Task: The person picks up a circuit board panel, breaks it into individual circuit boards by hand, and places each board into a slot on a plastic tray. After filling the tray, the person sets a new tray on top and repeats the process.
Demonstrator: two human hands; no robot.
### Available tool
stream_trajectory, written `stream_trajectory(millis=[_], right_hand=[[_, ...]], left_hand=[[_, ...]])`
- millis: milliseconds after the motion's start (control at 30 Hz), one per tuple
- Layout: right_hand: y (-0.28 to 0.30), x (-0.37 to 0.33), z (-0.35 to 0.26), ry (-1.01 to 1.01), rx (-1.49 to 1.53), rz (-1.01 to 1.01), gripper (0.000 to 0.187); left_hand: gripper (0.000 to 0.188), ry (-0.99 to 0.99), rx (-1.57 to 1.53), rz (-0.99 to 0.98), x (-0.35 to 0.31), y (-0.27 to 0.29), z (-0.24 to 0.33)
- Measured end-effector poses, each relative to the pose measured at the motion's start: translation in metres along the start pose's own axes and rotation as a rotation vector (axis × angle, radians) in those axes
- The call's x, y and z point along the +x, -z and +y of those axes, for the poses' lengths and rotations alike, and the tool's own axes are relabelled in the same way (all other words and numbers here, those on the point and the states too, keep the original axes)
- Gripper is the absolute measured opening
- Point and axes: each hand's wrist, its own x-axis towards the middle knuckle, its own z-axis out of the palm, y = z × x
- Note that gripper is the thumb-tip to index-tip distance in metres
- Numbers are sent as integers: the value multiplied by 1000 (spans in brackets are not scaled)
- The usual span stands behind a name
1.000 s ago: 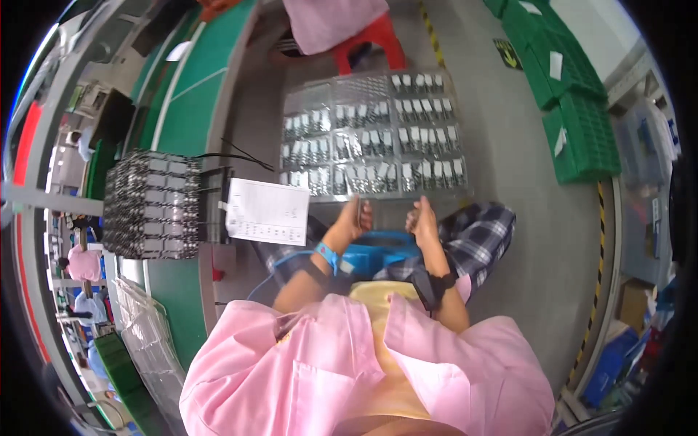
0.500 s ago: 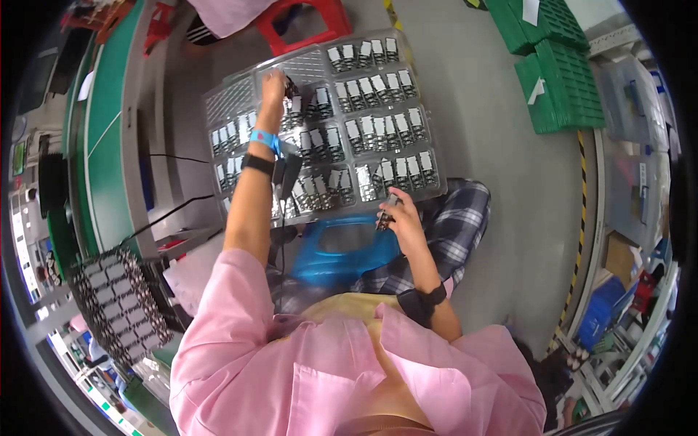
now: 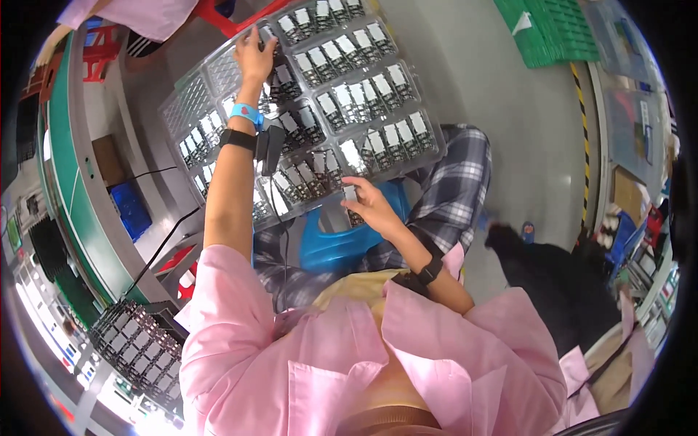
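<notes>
Plastic tray: red stool beyond, blue stool nearer
Right hand: pinches circuit board
Left hand: can't tell grip; forearm blocks tray

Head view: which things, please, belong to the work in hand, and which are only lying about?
Likely in the work, judging by the hands:
board pinched in the right hand
clear tray, with the left hand at its far side
small boards in the tray

Seemingly just nearby:
blue stool
red stool
green crates
</notes>
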Motion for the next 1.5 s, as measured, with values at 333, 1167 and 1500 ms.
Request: stream_trajectory(millis=[333,1167,1500], right_hand=[[8,-1,-16,367,-35,294,40],[2,-15,29,92,-763,-35,27],[7,-18,42,152,-968,-16,28]], left_hand=[[26,228,-559,-718,-181,58,134],[26,322,-502,256,22,9,-33],[31,164,-27,455,-37,48,44]])
